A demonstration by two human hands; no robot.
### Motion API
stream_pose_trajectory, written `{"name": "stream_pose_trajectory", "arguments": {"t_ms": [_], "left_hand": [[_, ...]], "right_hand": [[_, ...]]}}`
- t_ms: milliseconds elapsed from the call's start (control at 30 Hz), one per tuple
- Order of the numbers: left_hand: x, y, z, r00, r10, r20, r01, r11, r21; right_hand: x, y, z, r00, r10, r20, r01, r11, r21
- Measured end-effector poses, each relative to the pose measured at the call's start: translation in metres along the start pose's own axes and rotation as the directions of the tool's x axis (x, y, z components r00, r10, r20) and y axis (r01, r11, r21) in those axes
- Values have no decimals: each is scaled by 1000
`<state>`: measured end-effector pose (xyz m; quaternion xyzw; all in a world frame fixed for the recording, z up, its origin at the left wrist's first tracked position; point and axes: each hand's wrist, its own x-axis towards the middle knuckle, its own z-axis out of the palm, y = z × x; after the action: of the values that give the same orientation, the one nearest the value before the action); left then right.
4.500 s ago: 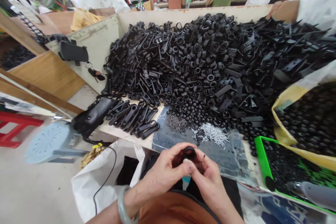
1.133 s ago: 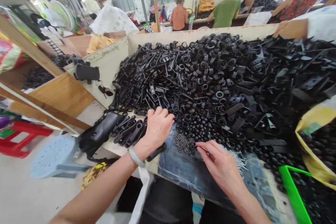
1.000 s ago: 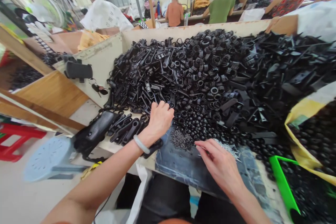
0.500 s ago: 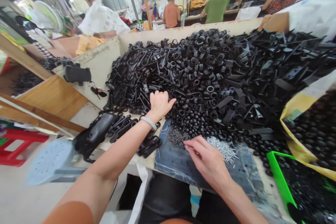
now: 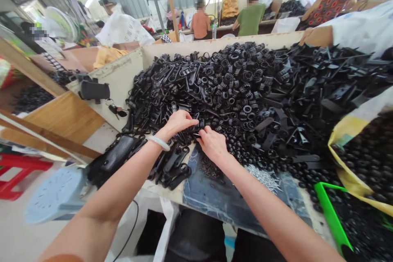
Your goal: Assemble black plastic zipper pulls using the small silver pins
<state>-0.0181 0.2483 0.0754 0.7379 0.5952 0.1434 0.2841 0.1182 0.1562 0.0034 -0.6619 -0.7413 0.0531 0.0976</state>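
black moulded plastic parts (image 5: 233, 86) rise in a loose heap across the bench (image 5: 162, 195), banked against a pale board wall (image 5: 104, 77), and a person's two hands are working at its near edge. the left hand (image 5: 178, 122), with a pale bangle (image 5: 158, 143) at its wrist, and the right hand (image 5: 213, 145) sit close together, fingers curled down into the heap, almost meeting; whether either is clamped on a piece i cannot tell, since the fingers hide it.

the risks look plain from here. the heap is steep and nothing holds its front, so a careless pull could send parts sliding over the small grey metal pins (image 5: 262, 178) and the little pile of dark screws (image 5: 208, 168) on a scuffed blue-black sheet (image 5: 208, 200), mixing sorts that lie apart. a forearm dragged across could scatter them too, and pins that thin would be slow to pick out.

the parts look hard and glossy: ribbed rings (image 5: 245, 75), flat slotted straps (image 5: 173, 172), round beads (image 5: 236, 147). those beads could easily roll off the bench. the longer straps lie side by side just below the left hand, beside a black mesh pouch (image 5: 112, 159).
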Motion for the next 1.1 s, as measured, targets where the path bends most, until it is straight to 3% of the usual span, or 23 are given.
{"name": "stream_pose_trajectory", "arguments": {"t_ms": [133,300,333,433,533,633,800,967,1100], "left_hand": [[-22,-7,-17,998,8,61,12,946,-324],[-64,-15,-17,996,13,87,46,764,-644],[-74,-17,-14,995,9,97,63,701,-710],[-102,-20,2,980,-20,198,191,361,-913],[-128,-20,18,962,-55,268,273,171,-947],[-149,-20,29,952,-81,294,299,60,-952],[-173,-16,51,942,-133,309,301,-77,-950],[-196,9,99,945,-162,284,267,-117,-956],[-216,33,132,930,-106,352,339,-122,-933]], "right_hand": [[2,1,-2,1000,-22,20,22,999,-23],[-4,-2,-1,995,-89,37,89,996,-7],[-5,-3,0,994,-97,40,97,995,2],[-6,-5,3,994,-102,36,100,994,51],[-8,-4,-1,997,-78,-6,78,987,144],[-21,4,-7,995,2,-102,27,959,280],[-84,26,-11,952,224,-207,-70,819,569],[-160,34,-7,909,348,-228,-56,645,762],[-194,38,-3,873,424,-241,-3,499,867]]}}
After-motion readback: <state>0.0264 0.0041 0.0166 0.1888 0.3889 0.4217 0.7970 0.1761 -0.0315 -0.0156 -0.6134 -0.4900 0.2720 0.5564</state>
